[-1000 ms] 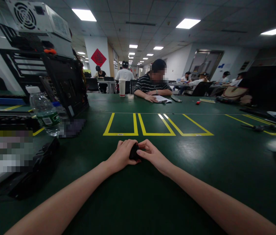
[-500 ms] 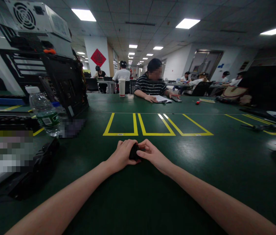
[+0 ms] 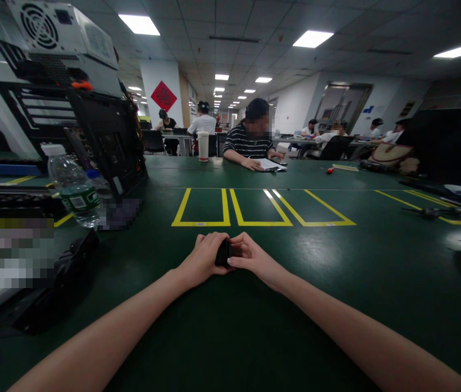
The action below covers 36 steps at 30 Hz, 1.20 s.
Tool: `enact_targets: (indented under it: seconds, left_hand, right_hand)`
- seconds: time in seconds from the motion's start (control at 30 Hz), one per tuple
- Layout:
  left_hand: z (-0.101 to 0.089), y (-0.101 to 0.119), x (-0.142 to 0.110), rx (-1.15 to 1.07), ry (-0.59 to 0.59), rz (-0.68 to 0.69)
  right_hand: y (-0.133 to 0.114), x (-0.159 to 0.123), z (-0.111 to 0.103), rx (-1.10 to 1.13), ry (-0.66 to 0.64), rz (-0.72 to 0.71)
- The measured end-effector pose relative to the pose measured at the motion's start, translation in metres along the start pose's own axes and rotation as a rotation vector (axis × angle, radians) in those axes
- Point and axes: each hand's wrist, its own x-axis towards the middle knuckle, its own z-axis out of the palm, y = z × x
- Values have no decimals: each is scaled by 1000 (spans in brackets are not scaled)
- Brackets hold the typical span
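A small black object point(image 3: 223, 252) sits between my two hands, low on the green table point(image 3: 337, 283). My left hand point(image 3: 202, 259) curls around its left side with the fingers closed over it. My right hand point(image 3: 250, 257) pinches its right side with thumb and fingers. Most of the object is hidden by my fingers, so I cannot make out what it is. Both forearms rest on the table, reaching forward from the bottom corners.
Yellow taped rectangles point(image 3: 201, 208) lie just beyond my hands. A water bottle point(image 3: 73, 185) and black computer cases point(image 3: 91, 130) stand at the left. A person in a striped shirt point(image 3: 250, 142) sits across the table near a white cup point(image 3: 203, 146). Tools lie at the right.
My hands have hardly moved; the right fingers shifted slightly on the black object. The person across the table pulled one arm back.
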Motion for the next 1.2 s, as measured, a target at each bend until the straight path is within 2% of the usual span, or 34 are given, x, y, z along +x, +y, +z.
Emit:
enact_targets:
  seconds: [0.2, 0.33, 0.63, 0.97, 1.2]
  left_hand:
    - [-5, 4, 0, -23, -34, -7]
    - [-1, 1, 1, 5, -3, -18]
    - [0, 0, 0, 1, -7, -6]
    - [-1, 1, 0, -13, -24, -4]
    - [1, -1, 0, -4, -7, -4]
  right_hand:
    - [-1, 0, 1, -39, 45, 13]
    - [3, 4, 1, -52, 67, 7]
    - [-1, 0, -1, 11, -28, -16]
    - [1, 1, 1, -46, 53, 15]
    - [3, 2, -2, -18, -1, -24]
